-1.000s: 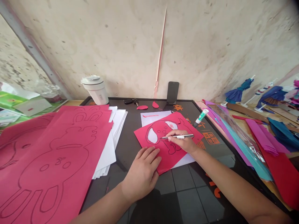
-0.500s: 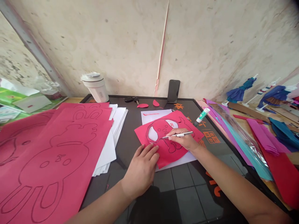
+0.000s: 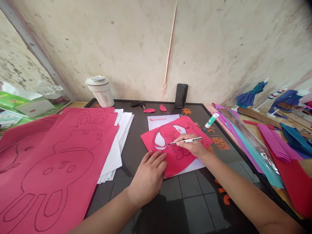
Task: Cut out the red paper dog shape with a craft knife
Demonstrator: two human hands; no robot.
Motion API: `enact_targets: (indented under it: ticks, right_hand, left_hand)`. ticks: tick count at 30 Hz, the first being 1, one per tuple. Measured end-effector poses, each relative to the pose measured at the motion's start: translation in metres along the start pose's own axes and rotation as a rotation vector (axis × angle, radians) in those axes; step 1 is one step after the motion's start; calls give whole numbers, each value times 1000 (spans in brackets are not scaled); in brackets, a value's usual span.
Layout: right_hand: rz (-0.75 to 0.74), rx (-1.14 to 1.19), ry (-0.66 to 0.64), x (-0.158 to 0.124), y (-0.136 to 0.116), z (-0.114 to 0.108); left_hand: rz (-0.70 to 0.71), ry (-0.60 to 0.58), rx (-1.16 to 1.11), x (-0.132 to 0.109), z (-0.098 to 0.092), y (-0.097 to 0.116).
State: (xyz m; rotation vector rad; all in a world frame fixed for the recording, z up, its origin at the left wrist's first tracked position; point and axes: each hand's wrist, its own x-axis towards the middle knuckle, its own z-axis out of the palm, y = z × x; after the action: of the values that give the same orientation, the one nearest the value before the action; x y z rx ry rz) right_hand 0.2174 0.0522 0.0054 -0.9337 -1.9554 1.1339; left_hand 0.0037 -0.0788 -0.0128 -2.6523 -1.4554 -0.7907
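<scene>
A small red paper sheet with a drawn cartoon figure lies on a black cutting mat, over a white sheet. My right hand pinches a slim silver craft knife, its tip on the outline beside a cut-out oval. My left hand lies flat with fingers spread, pressing the red sheet's near-left corner.
Large red sheets with rabbit outlines cover a white paper stack at left. A white cup, keys, red scraps and a phone line the wall. A glue stick, coloured papers and paper-dress figures are right.
The view shifted slightly. My right hand has moved the knife a little along the outline; my left hand stays pressed on the sheet.
</scene>
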Motion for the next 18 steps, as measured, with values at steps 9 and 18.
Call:
enact_targets:
  ticks: [9,18]
  right_hand:
    - [-25,-60,24,-2,-6,2]
    - [-62,-191,41,-6,-14,5]
  left_hand:
    - [95,-116,-18,0,0,-4]
    - [90,-98,-12,0,2,-2]
